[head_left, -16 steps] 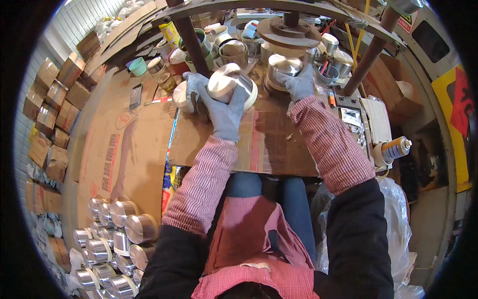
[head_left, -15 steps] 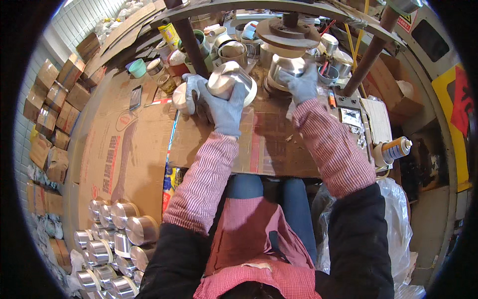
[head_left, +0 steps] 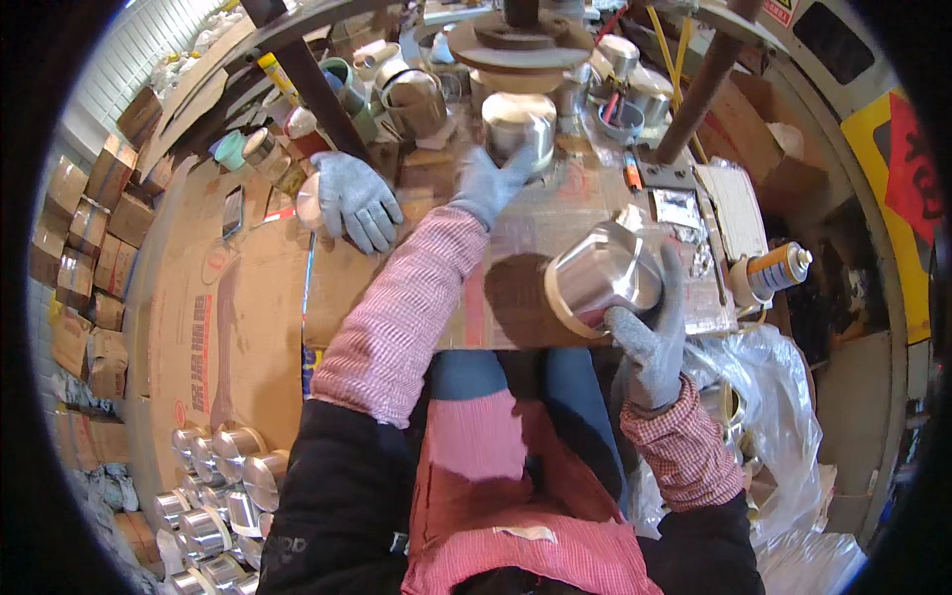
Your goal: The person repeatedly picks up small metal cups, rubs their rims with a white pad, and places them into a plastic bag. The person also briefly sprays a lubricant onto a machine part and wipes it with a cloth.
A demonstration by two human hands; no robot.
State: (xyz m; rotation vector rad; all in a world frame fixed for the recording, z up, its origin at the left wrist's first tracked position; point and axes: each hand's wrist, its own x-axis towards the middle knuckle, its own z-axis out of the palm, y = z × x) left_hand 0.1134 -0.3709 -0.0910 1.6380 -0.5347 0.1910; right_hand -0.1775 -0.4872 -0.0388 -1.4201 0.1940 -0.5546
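My left hand (head_left: 493, 183), in a grey work glove, is closed against a shiny metal cup (head_left: 518, 127). This cup stands beneath the round press plate (head_left: 521, 45), and motion blurs the fingers there. Close to the table's front edge, my gloved right hand (head_left: 654, 332) grips a larger-looking, tilted metal cup (head_left: 600, 278) by its right side. The thumb is low on the wall and the fingers reach up behind it. An unworn grey glove (head_left: 359, 203) lies left of my left hand, partly over a pale round piece (head_left: 309, 203).
Press posts (head_left: 699, 89) flank the cardboard-covered table (head_left: 416, 297). Tubs and cans (head_left: 412, 99) crowd its back. A spray can (head_left: 778, 268) is at the right edge, a phone (head_left: 233, 211) at left. Several metal cups (head_left: 238, 451) are stacked lower left; clear plastic (head_left: 764, 397) hangs lower right.
My right hand has drawn a metal cup from under the press toward me. My left hand has carried another cup rightward to the press. The view has shifted slightly.
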